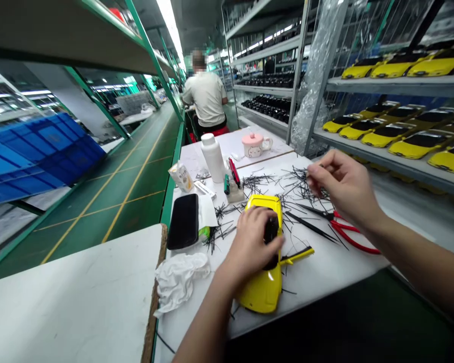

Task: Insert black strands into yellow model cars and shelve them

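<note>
My L hand (249, 247) is clamped on the yellow model car (259, 295), near middle of white bench (318, 287). R hand (344, 184) pinches over black bristles (298, 184), can't tell if holding any. Risk: loose bits snag; hard grip scuffs paint.

Tweezers (310, 227) and loose black strands (259, 184) lie across the way between the right hand (348, 189) and the yellow model car (261, 287) — red-handled pliers (351, 234) sit just beside them. Past the car, a black phone (183, 222) narrows the passage toward a white bottle (213, 157).
</note>
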A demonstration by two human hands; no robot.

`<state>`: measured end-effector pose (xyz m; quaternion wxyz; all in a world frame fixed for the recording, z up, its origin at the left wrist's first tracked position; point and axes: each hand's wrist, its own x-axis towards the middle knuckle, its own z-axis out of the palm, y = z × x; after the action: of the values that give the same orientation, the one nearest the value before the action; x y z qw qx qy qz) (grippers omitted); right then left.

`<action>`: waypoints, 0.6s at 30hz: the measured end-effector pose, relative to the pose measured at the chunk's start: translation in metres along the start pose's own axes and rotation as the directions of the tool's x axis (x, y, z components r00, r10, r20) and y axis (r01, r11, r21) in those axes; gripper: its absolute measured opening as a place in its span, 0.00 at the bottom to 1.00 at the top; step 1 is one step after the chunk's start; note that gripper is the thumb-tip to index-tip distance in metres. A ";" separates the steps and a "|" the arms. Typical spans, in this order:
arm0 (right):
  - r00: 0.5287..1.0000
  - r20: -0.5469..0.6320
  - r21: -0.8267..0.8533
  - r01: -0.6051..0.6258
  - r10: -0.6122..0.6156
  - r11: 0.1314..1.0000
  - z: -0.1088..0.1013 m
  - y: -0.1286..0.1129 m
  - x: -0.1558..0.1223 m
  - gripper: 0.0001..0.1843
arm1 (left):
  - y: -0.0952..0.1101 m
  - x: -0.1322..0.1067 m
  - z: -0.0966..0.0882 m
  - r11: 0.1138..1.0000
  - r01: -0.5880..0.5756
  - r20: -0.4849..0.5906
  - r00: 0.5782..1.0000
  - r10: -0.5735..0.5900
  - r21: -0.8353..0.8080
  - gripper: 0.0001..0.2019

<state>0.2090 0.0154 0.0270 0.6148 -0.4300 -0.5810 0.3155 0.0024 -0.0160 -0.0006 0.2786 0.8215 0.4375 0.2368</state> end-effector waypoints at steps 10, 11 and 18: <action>0.918 0.343 -0.333 0.318 -0.200 0.888 0.113 0.033 0.081 0.11 | 0.005 -0.016 0.018 0.983 -0.052 0.084 0.996 0.037 0.177 0.41; 0.911 0.364 -0.359 0.328 -0.193 0.874 0.120 0.039 0.084 0.11 | 0.002 -0.017 0.019 0.985 -0.053 0.081 0.996 0.040 0.165 0.42; 0.842 0.533 -0.468 0.377 -0.085 0.799 0.122 0.047 0.073 0.11 | -0.012 -0.017 0.024 0.995 -0.020 0.103 0.995 0.010 0.098 0.47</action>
<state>0.1030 0.1202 0.0114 0.3312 -0.4193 -0.8319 0.1497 0.0020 -0.0311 -0.0289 0.2578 0.8487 0.4276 0.1743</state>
